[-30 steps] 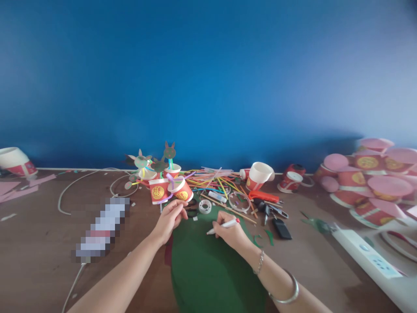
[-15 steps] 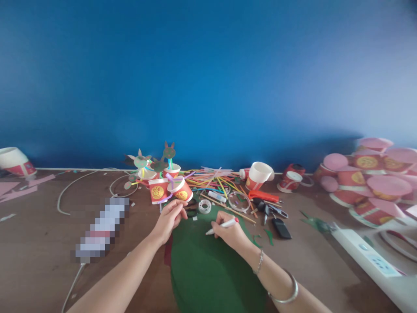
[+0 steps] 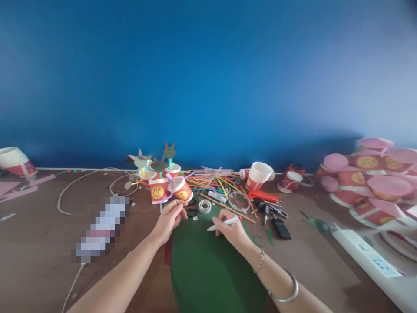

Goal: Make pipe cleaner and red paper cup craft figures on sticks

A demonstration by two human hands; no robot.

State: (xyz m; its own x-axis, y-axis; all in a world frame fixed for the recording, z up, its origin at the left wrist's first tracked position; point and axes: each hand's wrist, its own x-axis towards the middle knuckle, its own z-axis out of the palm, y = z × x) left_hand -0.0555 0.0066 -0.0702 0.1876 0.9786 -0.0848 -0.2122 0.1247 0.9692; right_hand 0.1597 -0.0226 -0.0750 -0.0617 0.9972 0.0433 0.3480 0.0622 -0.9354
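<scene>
A large dark green sheet [image 3: 215, 265] with a rounded edge lies on the brown table in front of me. My right hand [image 3: 227, 225] holds a white marker [image 3: 230, 221] with a red end over the sheet's upper part, its tip pointing left. Near the sheet's upper left edge, my left hand [image 3: 172, 216] has its fingers curled together beside a red paper cup [image 3: 181, 191]; what they hold, if anything, is too small to make out. A white tape roll [image 3: 205, 206] sits between the hands, just beyond the sheet.
Colored sticks [image 3: 211, 179] and more cups are along the blue wall. Keys [image 3: 266, 213], a black fob [image 3: 281, 228] and an orange tool [image 3: 263, 196] lie at right. A power strip [image 3: 365, 252] and stacked pink-topped cups [image 3: 371, 182] stand far right; a blurred-out object [image 3: 102, 230] lies left.
My right hand has shifted slightly, and the marker now lies flatter, with its tip a little higher and its red end farther right. My left hand has hardly moved.
</scene>
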